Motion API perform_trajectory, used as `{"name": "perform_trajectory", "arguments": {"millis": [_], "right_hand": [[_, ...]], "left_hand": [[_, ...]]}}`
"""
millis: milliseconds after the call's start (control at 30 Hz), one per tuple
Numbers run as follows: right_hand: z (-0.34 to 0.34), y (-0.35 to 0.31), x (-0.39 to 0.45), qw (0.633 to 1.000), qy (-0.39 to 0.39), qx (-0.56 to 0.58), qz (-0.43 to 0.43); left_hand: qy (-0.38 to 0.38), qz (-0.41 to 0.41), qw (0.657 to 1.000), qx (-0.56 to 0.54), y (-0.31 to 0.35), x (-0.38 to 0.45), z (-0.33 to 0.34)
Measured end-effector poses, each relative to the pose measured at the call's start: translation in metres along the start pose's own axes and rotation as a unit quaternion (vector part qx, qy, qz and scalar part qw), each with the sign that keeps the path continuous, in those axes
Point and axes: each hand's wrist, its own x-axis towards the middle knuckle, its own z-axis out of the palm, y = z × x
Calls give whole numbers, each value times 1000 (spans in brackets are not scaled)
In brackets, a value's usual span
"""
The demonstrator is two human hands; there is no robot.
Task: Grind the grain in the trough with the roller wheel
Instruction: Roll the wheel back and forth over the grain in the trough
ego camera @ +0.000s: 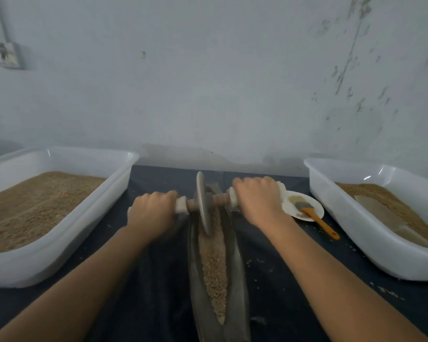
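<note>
Both hands, left [151, 210] and right [258, 197], grip the roller wheel [203, 203] axle (fingers curled round it) over grain [214, 265] in the trough [235, 255].

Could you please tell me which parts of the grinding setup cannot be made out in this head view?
- Handle ends of the roller wheel: covered by the left hand and right hand.
- Near end of the trough: cut off by the bottom edge.
- Grain under the wheel: hidden by the disc.
- Right tub: cut off by the right edge.

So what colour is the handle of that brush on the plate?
Orange; the brush handle shows clearly in the head view, sticking out over the white plate.
</note>
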Motion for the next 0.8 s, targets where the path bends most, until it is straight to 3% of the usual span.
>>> {"name": "perform_trajectory", "arguments": {"millis": [100, 233, 367, 500, 667, 800], "right_hand": [[-10, -7, -15, 1000, -9, 2, 12], [-27, -1, -82, 998, -33, 46, -1], [-42, 6, -119, 996, -11, 91, 10], [-12, 8, -98, 996, -46, 77, -2], [24, 12, -21, 994, -55, 76, 56], [21, 9, -25, 994, -48, 78, 55]], "left_hand": [[14, 19, 1000, -12, -1, -14, -5], [28, 132, 991, 5, 14, -60, -53], [58, 182, 981, 26, 27, -90, -90], [-35, 136, 987, 84, 22, -65, -72], [-42, 57, 991, 109, 14, 14, -32], [-43, 40, 994, 93, 16, 10, -32]]}}
